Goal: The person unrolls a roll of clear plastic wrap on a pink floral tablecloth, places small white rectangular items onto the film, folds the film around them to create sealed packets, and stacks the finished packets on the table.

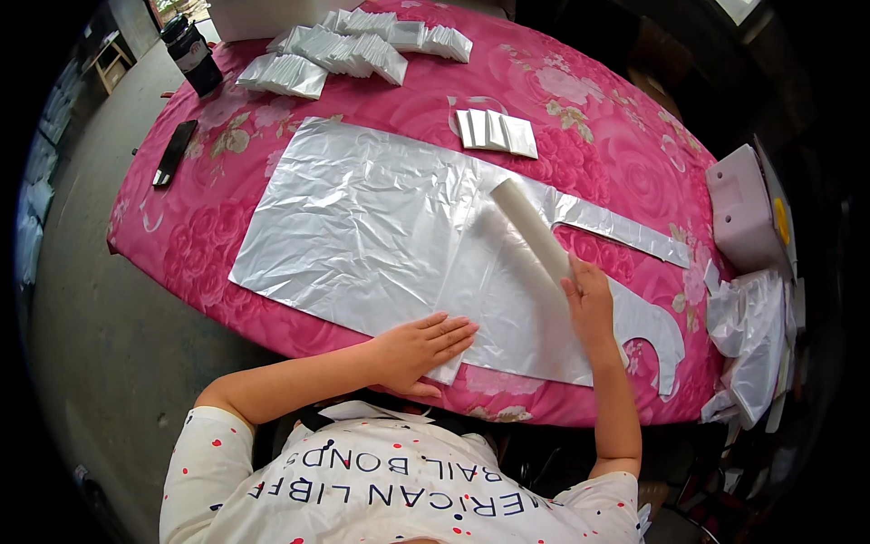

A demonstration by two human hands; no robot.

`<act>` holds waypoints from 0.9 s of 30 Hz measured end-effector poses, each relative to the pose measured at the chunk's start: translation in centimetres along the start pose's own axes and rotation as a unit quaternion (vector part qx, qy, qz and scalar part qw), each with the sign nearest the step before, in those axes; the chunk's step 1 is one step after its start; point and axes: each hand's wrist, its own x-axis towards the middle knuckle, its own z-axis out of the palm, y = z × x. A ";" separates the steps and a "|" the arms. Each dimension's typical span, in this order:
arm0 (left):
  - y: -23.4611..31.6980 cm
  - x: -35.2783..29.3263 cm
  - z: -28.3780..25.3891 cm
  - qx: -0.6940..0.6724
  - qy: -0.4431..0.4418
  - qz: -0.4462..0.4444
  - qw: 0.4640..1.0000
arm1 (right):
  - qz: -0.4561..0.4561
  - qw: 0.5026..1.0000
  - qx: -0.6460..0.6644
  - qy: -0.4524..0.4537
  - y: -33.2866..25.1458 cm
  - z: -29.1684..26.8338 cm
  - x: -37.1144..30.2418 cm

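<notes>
A large silvery-white plastic sheet point(353, 218) lies spread and wrinkled across the table. At its right end are a long strap-like strip point(625, 230) and a curved cutout. My left hand point(424, 352) rests flat on the sheet's near edge, palm down with fingers extended. My right hand point(589, 299) grips the near end of a long, straight, pale bar point(530, 227), tilted over the sheet. Whether the bar is flat or tubular I cannot tell. Just beyond the sheet sit several small folded white packets point(496, 132), overlapping in a row.
A pink floral cloth point(625, 172) covers the table. Many folded packets point(340, 50) are heaped at the far left, near a white box point(258, 18). A dark bottle point(192, 56) and a phone point(175, 154) stand left. Clear plastic point(750, 335) and a pale pink box point(745, 204) are right.
</notes>
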 end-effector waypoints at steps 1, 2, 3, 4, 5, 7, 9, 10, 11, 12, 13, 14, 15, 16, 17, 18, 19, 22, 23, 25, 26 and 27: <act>0.0 0.1 0.2 0.006 -0.006 -0.007 1.000 | -0.018 0.999 0.019 -0.044 -2.0 0.1 -0.6; 0.4 0.0 0.6 -0.004 -0.001 -0.011 1.000 | -0.035 0.995 0.038 -0.088 -3.9 0.4 -1.2; 1.1 0.0 1.1 -0.012 0.003 -0.013 1.000 | -0.078 0.989 0.046 -0.116 -5.2 1.0 -2.0; 1.7 0.1 1.5 -0.018 0.009 -0.017 1.000 | -0.115 0.982 0.039 -0.147 -6.4 1.7 -2.6; 2.5 0.2 1.9 -0.018 0.005 -0.031 0.999 | -0.141 0.976 0.048 -0.159 -7.4 2.3 -3.2; 3.4 0.4 2.1 -0.003 -0.029 -0.048 0.998 | -0.165 0.974 0.047 -0.150 -8.6 3.1 -3.2; 3.5 0.2 2.0 -0.007 -0.034 -0.048 0.998 | -0.158 0.977 0.043 -0.139 -8.6 3.7 -2.0; 3.5 0.1 1.8 -0.006 -0.034 -0.050 0.998 | -0.159 0.977 0.040 -0.133 -8.4 4.0 -0.9; 3.4 0.2 1.3 -0.004 -0.051 -0.038 0.998 | -0.162 0.980 0.026 -0.114 -7.9 4.3 0.3; 3.2 0.3 0.7 -0.003 -0.068 -0.026 0.997 | -0.164 0.982 0.012 -0.095 -7.2 4.7 1.5; 2.8 0.3 0.2 -0.002 -0.086 -0.015 0.996 | -0.165 0.983 -0.001 -0.077 -6.4 5.2 2.9; 2.3 0.2 0.0 -0.017 -0.080 0.009 0.997 | -0.163 0.984 -0.004 -0.066 -5.5 5.5 4.4; 1.7 -0.1 -0.1 -0.034 -0.075 0.031 0.996 | -0.161 0.985 -0.006 -0.056 -4.5 5.9 5.9; 1.1 -0.2 0.0 -0.050 -0.069 0.055 0.995 | -0.147 0.988 0.007 -0.055 -3.6 6.2 7.2; 0.7 -0.4 0.1 -0.036 -0.059 0.076 0.995 | -0.134 0.989 0.022 -0.054 -3.3 6.3 8.4; 0.4 -0.5 0.2 -0.020 -0.049 0.097 0.994 | -0.114 0.990 0.039 -0.073 -3.1 6.0 9.0; 0.1 -0.6 0.4 -0.005 -0.038 0.116 0.992 | -0.126 0.989 0.047 -0.062 -3.7 5.7 9.0; -0.1 -0.9 1.0 -0.006 0.011 0.122 0.992 | -0.182 0.980 0.060 -0.053 -4.8 4.9 7.3; -0.3 -0.9 1.2 -0.001 0.016 0.125 0.992 | -0.187 0.976 0.076 -0.087 -5.2 4.6 5.9; -0.2 -0.8 1.5 -0.005 0.047 0.114 0.992 | -0.190 0.960 0.120 -0.169 -6.0 4.0 2.7; -0.1 -0.9 1.8 -0.010 0.062 0.107 0.992 | -0.186 0.946 0.149 -0.219 -6.3 3.9 1.1; -0.1 -1.0 2.0 -0.056 0.083 0.103 0.990 | -0.179 0.938 0.154 -0.252 -6.8 3.9 -0.4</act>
